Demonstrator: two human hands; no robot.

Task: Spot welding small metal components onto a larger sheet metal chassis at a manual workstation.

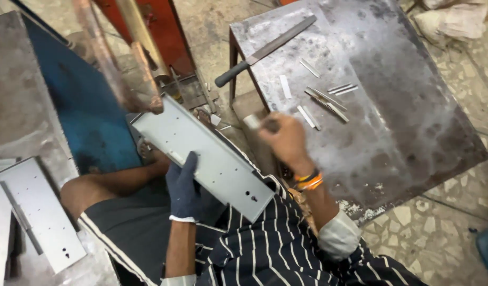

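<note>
Nearest the lens, a striped dark shirt (275, 249) and a bare knee (87, 193), seated low beside the table (413, 106). Across the lap, a long grey metal plate (204, 156) with small punched holes, long axis running from upper left down to lower right, far end pointing toward a red frame (164, 32), near end over the shirt. Left hand (183, 188), in a dark blue glove, clamped on the plate's near long edge, fingers wrapped over the face, thumb hidden beneath. Right hand (286, 139), bare, with an orange band at the wrist, closed around a small pale piece (253, 122) just past the plate's right edge; grip blurred. Open steel surface to the right and beyond, table corner close by the right wrist. At the table's far left edge, a long file (265, 51) with black handle overhanging. Near the middle, scattered thin metal strips (323, 100). At lower left, another punched plate (40, 212) lying flat, well apart.
</note>
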